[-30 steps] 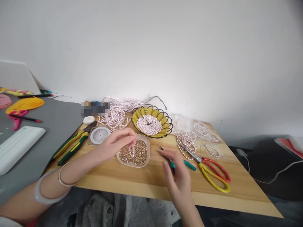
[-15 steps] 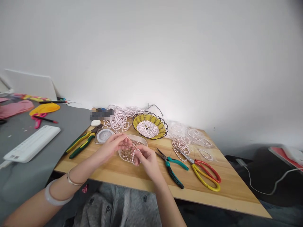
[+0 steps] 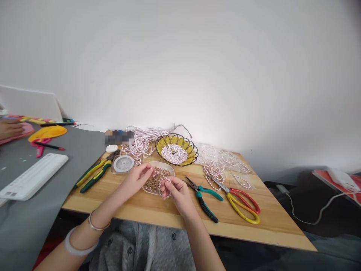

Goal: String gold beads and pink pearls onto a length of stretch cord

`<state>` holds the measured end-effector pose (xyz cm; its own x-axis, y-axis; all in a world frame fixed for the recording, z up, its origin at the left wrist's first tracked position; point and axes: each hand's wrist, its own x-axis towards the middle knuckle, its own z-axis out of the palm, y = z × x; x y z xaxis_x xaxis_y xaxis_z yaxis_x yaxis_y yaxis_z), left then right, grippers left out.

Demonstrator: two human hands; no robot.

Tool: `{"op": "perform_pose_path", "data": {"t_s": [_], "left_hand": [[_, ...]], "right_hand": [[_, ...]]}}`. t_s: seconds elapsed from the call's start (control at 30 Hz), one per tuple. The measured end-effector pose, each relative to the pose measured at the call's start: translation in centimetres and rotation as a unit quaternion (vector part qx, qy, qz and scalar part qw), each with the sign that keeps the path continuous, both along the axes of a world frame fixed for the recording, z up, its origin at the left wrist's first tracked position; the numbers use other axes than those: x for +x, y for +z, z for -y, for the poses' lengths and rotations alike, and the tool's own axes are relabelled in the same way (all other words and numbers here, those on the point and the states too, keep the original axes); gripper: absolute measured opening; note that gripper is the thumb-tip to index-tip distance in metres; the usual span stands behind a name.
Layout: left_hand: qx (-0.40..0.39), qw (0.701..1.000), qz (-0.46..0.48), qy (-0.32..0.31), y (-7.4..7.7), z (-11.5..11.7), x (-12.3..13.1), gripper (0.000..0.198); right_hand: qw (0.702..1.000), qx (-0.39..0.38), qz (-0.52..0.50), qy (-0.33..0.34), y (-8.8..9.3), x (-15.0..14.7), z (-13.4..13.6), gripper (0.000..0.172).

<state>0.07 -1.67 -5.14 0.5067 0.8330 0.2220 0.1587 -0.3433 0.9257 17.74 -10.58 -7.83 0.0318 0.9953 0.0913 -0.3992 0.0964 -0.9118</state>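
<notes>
My right hand [image 3: 178,192] is closed on a short string of pearly pink beads [image 3: 166,184], pinched between thumb and fingers, with part of it hidden behind them. Just left of it, my left hand [image 3: 138,177] has thumb and fingertips pressed together. What they hold is too small to make out. Both hands hover over the near side of a white dish [image 3: 162,164] filled with small gold beads [image 3: 153,180]. Behind the dish stands a yellow basket with black wire loops [image 3: 194,152], containing loose pale pink beads [image 3: 174,153].
Teal needle-nose pliers [image 3: 203,199] and red-yellow scissors [image 3: 239,203] lie to the right, near bead strands [image 3: 214,173]. Green-yellow pliers [image 3: 97,169] and a thread spool [image 3: 123,163] lie left. On the grey table are a white power bank [image 3: 36,175] and another person's hand [image 3: 9,129].
My hands have moved apart, the left one drawing back leftward and the right one slightly to the right with the bead string. Another person's hand has appeared at far left.
</notes>
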Motion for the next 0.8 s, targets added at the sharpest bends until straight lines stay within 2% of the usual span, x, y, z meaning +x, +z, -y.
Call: {"op": "perform_pose_path", "data": {"t_s": [0.1,0.2,0.27,0.37,0.5,0.63,0.8], "left_hand": [[0.084,0.996,-0.017,-0.027,0.0,0.7,-0.3,0.023],[0.164,0.98,-0.029,-0.104,0.8,1.5,-0.2,0.027],[0.193,0.97,-0.02,-0.145,1.3,1.8,0.1,0.022],[0.195,0.967,0.006,-0.165,1.6,1.8,0.5,0.015],[0.135,0.975,0.007,-0.178,1.4,1.8,0.8,0.009],[0.017,0.983,0.044,-0.175,0.9,2.4,1.2,0.015],[-0.161,0.957,0.137,-0.197,0.1,3.4,2.1,0.028]], "right_hand": [[1.0,0.003,0.005,0.0,0.0,0.0,0.1,0.031],[1.0,0.005,0.009,0.014,0.1,0.1,0.2,0.033],[1.0,0.003,0.009,0.024,0.2,0.1,0.2,0.034],[1.0,0.007,0.013,0.023,0.1,0.1,0.4,0.037],[0.999,0.013,0.027,0.015,-0.3,0.2,0.6,0.042],[1.0,0.004,0.017,0.02,-0.7,0.3,0.8,0.043],[1.0,0.027,0.012,0.008,-0.7,0.2,0.8,0.048]]}}
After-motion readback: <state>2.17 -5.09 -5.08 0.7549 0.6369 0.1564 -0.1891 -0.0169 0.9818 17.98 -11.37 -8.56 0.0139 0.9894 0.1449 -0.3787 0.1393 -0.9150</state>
